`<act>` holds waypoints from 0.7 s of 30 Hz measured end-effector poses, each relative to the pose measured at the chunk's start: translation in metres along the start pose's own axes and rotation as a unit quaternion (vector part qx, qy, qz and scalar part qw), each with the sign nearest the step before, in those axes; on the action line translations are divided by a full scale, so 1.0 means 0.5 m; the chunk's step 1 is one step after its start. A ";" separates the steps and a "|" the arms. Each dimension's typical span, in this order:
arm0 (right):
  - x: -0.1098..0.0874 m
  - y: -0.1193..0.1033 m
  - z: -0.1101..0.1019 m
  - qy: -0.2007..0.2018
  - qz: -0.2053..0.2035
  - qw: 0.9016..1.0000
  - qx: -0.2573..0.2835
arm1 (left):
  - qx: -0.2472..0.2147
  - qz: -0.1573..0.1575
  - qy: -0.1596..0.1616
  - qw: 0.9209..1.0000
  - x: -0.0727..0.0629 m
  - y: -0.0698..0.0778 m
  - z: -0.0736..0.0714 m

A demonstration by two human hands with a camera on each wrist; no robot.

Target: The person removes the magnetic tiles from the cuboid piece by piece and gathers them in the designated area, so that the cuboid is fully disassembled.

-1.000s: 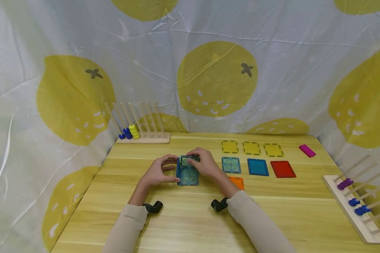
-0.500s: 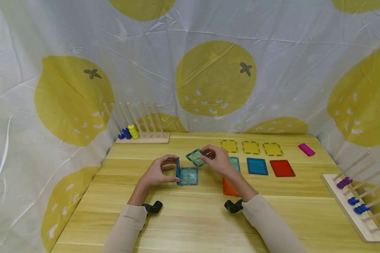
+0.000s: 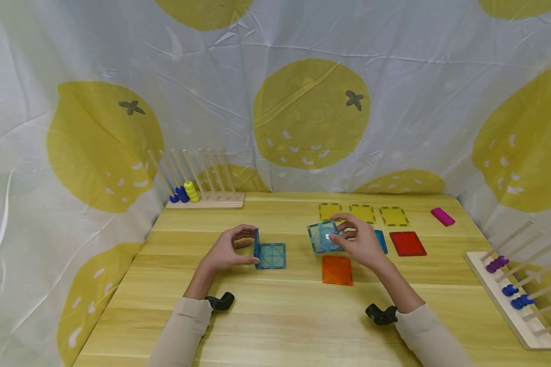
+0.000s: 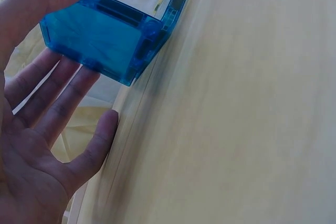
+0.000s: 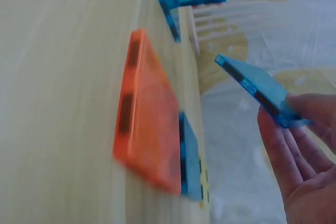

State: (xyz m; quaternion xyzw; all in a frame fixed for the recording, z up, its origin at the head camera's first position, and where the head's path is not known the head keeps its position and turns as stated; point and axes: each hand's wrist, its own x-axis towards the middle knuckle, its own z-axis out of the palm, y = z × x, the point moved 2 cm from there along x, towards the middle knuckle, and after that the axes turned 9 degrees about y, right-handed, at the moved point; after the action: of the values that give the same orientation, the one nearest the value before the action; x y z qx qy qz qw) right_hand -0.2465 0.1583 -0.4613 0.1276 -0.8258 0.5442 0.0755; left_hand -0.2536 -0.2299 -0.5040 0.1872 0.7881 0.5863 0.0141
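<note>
My left hand (image 3: pixel 227 251) pinches an upright dark-blue magnetic tile (image 4: pixel 94 38) between thumb and fingers. This tile stands along the left edge of a pale-blue square tile (image 3: pixel 272 256) that lies flat on the table. Over to the right, my right hand (image 3: pixel 360 243) grips another pale-blue magnetic tile (image 5: pixel 257 85) by its right side, tilted and raised off the table. In the head view, that held tile covers most of the tiles behind it. An orange square tile (image 3: pixel 337 270) lies just in front of it, apart from the hand.
Farther right lie a partly hidden blue tile (image 3: pixel 381 241) and a red tile (image 3: pixel 407 243). Yellow square tiles (image 3: pixel 394 216) line up behind, with a magenta block (image 3: pixel 443 216) beyond. Bead-and-peg racks stand at back left (image 3: pixel 206 202) and on the right (image 3: pixel 509 300).
My right hand has lifted its pale-blue tile away from the upright tile and carried it right, above the tiles behind the orange one. My left hand stays at the upright tile.
</note>
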 end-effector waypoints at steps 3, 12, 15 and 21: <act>-0.018 0.018 -0.040 0.014 0.009 1.000 -0.005 | -0.002 -0.002 -0.002 1.000 0.000 -0.001 0.001; -0.083 0.071 -0.132 0.039 0.051 0.998 -0.014 | -0.001 -0.006 -0.004 1.000 0.001 -0.001 0.000; -0.098 0.080 -0.151 0.037 0.062 0.997 -0.009 | -0.001 -0.010 -0.003 1.000 0.001 0.000 0.002; -0.112 0.094 -0.173 0.024 0.071 0.997 -0.003 | -0.002 -0.015 0.003 1.000 0.001 -0.001 -0.001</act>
State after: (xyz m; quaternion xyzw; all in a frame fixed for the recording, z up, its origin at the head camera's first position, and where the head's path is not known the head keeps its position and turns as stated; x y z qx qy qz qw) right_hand -0.2081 0.2628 -0.4830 0.0554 -0.8321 0.5489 0.0566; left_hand -0.2545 -0.2303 -0.5042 0.1738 0.7897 0.5880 0.0212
